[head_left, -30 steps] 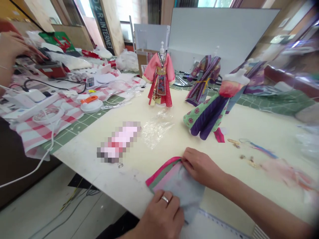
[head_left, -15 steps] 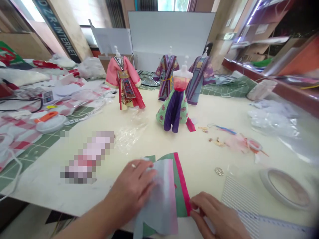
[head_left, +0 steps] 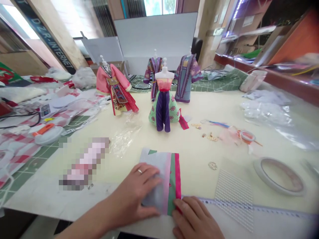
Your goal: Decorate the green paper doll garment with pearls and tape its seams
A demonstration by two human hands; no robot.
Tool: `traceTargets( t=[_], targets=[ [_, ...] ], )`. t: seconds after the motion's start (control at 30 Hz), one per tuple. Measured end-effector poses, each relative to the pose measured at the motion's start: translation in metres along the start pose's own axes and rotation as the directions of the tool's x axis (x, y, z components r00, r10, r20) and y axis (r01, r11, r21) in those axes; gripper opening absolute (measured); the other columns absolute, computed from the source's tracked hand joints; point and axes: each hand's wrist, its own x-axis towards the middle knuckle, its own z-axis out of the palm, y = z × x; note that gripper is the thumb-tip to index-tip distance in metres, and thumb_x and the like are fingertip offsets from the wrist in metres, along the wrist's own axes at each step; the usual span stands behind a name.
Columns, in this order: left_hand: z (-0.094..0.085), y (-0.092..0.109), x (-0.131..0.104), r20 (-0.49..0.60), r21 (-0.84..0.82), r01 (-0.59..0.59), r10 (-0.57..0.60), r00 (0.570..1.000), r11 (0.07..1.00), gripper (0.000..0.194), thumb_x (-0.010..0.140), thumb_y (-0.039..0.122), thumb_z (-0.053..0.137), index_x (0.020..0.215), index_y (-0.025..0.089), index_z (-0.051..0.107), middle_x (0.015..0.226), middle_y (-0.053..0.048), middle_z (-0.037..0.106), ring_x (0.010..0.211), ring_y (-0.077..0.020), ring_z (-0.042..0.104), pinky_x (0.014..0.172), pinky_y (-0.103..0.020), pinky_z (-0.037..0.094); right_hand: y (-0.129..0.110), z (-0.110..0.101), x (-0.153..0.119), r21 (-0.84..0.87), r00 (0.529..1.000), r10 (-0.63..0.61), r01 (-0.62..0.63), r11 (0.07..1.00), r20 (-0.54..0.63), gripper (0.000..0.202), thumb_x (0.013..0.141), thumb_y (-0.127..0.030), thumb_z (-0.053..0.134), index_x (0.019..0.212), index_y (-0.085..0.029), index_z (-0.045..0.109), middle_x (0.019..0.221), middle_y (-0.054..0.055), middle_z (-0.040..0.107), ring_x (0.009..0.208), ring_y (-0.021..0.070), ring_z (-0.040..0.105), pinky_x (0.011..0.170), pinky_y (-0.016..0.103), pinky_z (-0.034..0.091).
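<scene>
A layered fabric piece lies on the cream tabletop in front of me. Its pale blue-grey layer (head_left: 154,159) has a pink border, and beside it a green layer (head_left: 171,196) ends in a magenta strip (head_left: 177,169). My left hand (head_left: 142,192), with a ring on one finger, rests open on the blue-grey layer, thumb apart from the fingers. At the lower right corner my right hand (head_left: 194,215) has its fingers closed on the end of the magenta strip. A bit of magenta shows by its fingertips; the thumb is mostly hidden.
Behind the fabric stand several dressed doll forms, the nearest in a green and purple skirt (head_left: 163,109). On the right lie a tape roll (head_left: 259,179), a sheet of small beads (head_left: 234,196), a ruler (head_left: 206,200) and a round metal charm (head_left: 212,165). Crumpled clear plastic (head_left: 122,139) lies left of centre.
The fabric now lies flatter and squarer, its blue-grey layer spread out under my left hand. My right hand has shifted left, onto the lower corner. The view has shifted slightly.
</scene>
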Motion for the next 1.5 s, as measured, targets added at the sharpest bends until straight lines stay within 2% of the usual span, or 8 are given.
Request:
traceTargets(
  t=[0.1, 0.23, 0.5, 0.7, 0.87, 1.0, 1.23, 1.5],
  targets=[
    [0.011, 0.02, -0.002, -0.028, -0.068, -0.006, 0.004, 1.0, 0.998, 0.049, 0.062, 0.038, 0.079, 0.102, 0.018, 0.059, 0.117, -0.011, 0.059, 0.108, -0.0298, 0.053, 0.095, -0.047, 0.043, 0.001, 0.001, 0.0, 0.017, 1.0, 0.023, -0.023, 1.0, -0.015, 0.024, 0.086, -0.016, 0.042, 0.084, -0.02, 0.065, 0.091, 0.003, 0.07, 0.079, 0.0232, 0.062, 0.075, 0.035, 0.052],
    [0.021, 0.025, -0.002, -0.093, -0.103, 0.004, -0.013, 0.996, 0.995, 0.006, 0.079, 0.017, 0.065, 0.08, 0.018, 0.059, 0.111, -0.007, 0.06, 0.108, -0.0242, 0.053, 0.094, -0.04, 0.045, 0.002, 0.001, -0.002, 0.045, 0.999, 0.029, -0.028, 0.999, -0.02, 0.025, 0.088, -0.017, 0.041, 0.088, -0.019, 0.066, 0.094, 0.004, 0.069, 0.083, 0.0229, 0.061, 0.078, 0.035, 0.05],
    [0.02, 0.026, -0.005, -0.215, -0.204, 0.048, -0.092, 0.972, 0.978, 0.014, 0.086, 0.012, 0.053, 0.082, 0.02, 0.063, 0.104, -0.003, 0.065, 0.103, -0.0185, 0.057, 0.093, -0.032, 0.045, 0.002, 0.0, -0.005, 0.062, 0.999, 0.018, -0.015, 0.998, -0.05, 0.026, 0.092, -0.018, 0.041, 0.09, -0.017, 0.067, 0.095, 0.004, 0.068, 0.085, 0.0218, 0.058, 0.078, 0.035, 0.049],
    [0.002, 0.038, 0.011, -0.351, -0.398, 0.292, -0.438, 0.827, 0.87, 0.014, 0.087, 0.017, 0.053, 0.093, 0.025, 0.063, 0.103, 0.002, 0.069, 0.095, -0.0133, 0.064, 0.087, -0.022, 0.049, 0.001, -0.001, -0.003, 0.055, 0.998, 0.012, -0.009, 0.998, -0.055, 0.025, 0.09, -0.016, 0.042, 0.09, -0.017, 0.066, 0.095, 0.006, 0.068, 0.087, 0.0226, 0.058, 0.078, 0.036, 0.049],
    [0.009, 0.051, 0.027, -0.248, -0.616, 0.365, -0.611, 0.751, 0.698, 0.012, 0.089, 0.022, 0.05, 0.093, 0.025, 0.061, 0.099, 0.003, 0.071, 0.088, -0.0124, 0.067, 0.077, -0.019, 0.053, 0.001, 0.0, -0.002, 0.052, 0.998, 0.006, -0.002, 0.999, -0.066, 0.025, 0.09, -0.015, 0.041, 0.09, -0.016, 0.066, 0.095, 0.006, 0.068, 0.086, 0.0231, 0.058, 0.078, 0.037, 0.05],
    [0.03, 0.055, 0.024, -0.187, -0.661, 0.374, -0.625, 0.758, 0.651, 0.01, 0.089, 0.022, 0.047, 0.09, 0.023, 0.058, 0.1, 0.0, 0.071, 0.093, -0.014, 0.067, 0.079, -0.021, 0.054, 0.002, 0.0, -0.001, 0.065, 0.999, 0.001, 0.002, 0.998, -0.048, 0.025, 0.088, -0.013, 0.041, 0.088, -0.013, 0.066, 0.094, 0.007, 0.067, 0.084, 0.0229, 0.057, 0.078, 0.036, 0.049],
    [0.05, 0.06, 0.01, -0.356, -0.388, 0.29, -0.432, 0.828, 0.875, 0.013, 0.086, 0.016, 0.05, 0.094, 0.024, 0.057, 0.103, -0.001, 0.07, 0.094, -0.0136, 0.067, 0.084, -0.022, 0.053, 0.004, -0.011, 0.006, 0.112, 0.993, 0.091, -0.083, 0.99, -0.071, 0.025, 0.091, -0.019, 0.041, 0.091, -0.012, 0.065, 0.095, 0.009, 0.067, 0.085, 0.0241, 0.057, 0.076, 0.037, 0.048],
    [0.062, 0.064, 0.008, -0.378, -0.361, 0.198, -0.338, 0.862, 0.911, 0.018, 0.088, 0.013, 0.047, 0.102, 0.022, 0.053, 0.106, -0.005, 0.069, 0.101, -0.0153, 0.065, 0.086, -0.024, 0.053, 0.005, -0.015, 0.017, 0.062, 0.983, 0.164, -0.159, 0.985, -0.08, 0.036, 0.092, -0.019, 0.037, 0.118, 0.003, 0.049, 0.111, 0.018, 0.062, 0.105, 0.0267, 0.052, 0.087, 0.04, 0.044]
  ],
)
